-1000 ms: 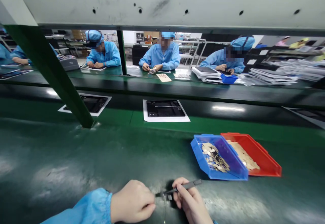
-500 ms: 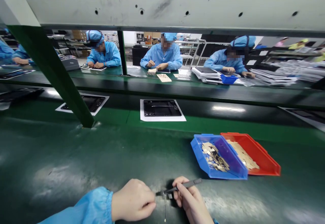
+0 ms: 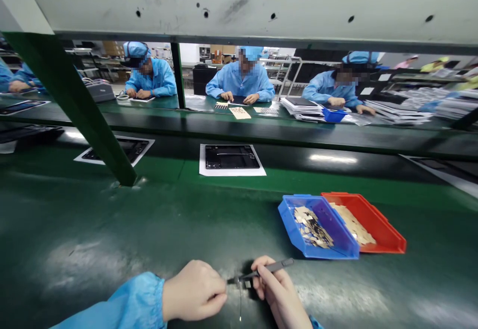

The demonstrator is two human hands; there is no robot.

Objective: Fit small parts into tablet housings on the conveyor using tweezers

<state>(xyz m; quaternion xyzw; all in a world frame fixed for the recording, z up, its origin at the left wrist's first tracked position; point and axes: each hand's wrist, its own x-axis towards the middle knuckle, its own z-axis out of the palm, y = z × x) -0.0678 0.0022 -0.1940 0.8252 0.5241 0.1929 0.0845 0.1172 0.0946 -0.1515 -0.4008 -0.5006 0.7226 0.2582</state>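
- The right hand (image 3: 279, 291) pinches gray tweezers (image 3: 261, 272) between thumb and fingers, low on the green table (image 3: 112, 249).
- The tweezer tips are squeezed together on a tiny part (image 3: 239, 281). It is too small to tell what it is.
- The left hand (image 3: 194, 290) is curled shut, its fingertips right at the same tiny part. A thin strip hangs down there.
- The bottom edge cuts off the right wrist and the blue sleeve (image 3: 127, 304).
- A blue tray (image 3: 295, 229) and a red tray (image 3: 384, 234) sit touching, up and to the right. Both hold small gold bits, too blurry to name.
- A dark flat panel (image 3: 231, 158) lies on white paper farther back.
- No writing can be read anywhere.
- People in blue coats work across the belt.
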